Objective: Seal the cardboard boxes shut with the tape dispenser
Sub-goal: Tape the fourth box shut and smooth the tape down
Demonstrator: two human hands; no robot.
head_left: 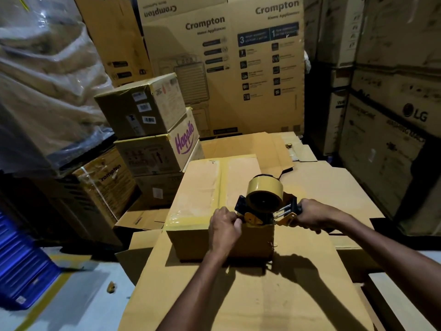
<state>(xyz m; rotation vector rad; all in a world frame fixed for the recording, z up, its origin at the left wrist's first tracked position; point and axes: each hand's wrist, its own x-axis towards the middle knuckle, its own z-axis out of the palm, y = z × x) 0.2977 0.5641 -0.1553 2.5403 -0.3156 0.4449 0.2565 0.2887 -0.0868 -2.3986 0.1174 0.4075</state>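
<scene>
Gripping the black-and-yellow handheld tape dispenser point(262, 209) by its handle, your right hand point(310, 217) curls fully round it. Your left hand point(224, 223) pinches at the dispenser's front, apparently the tape's free end, over the near top edge of the small brown cardboard box point(202, 187). The box sits on flattened cardboard sheets point(262, 295), its top striped with yellowish tape.

Judgement: the dispenser is rigid and light, top-heavy under its full yellow tape roll point(265, 189). Hold the handle only. The box looks light and may slide, so brace it.

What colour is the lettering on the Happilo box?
Purple. The Happilo box shows it best in the head view.
</scene>
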